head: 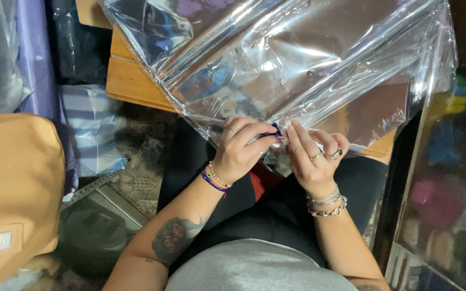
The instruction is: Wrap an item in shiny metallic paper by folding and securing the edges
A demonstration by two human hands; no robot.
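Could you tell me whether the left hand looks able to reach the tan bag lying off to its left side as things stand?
Probably yes: the left hand pinches the clear plastic sheet, but nothing seems to block the way to the tan bag.

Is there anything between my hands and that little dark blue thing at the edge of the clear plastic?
Nothing visible. The left hand and right hand both pinch at the small dark blue piece on the clear plastic sheet.

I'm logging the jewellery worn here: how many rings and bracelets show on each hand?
Left hand: rings 1, bead bracelets 2
Right hand: rings 2, silver bracelets about 3
Total: about 8
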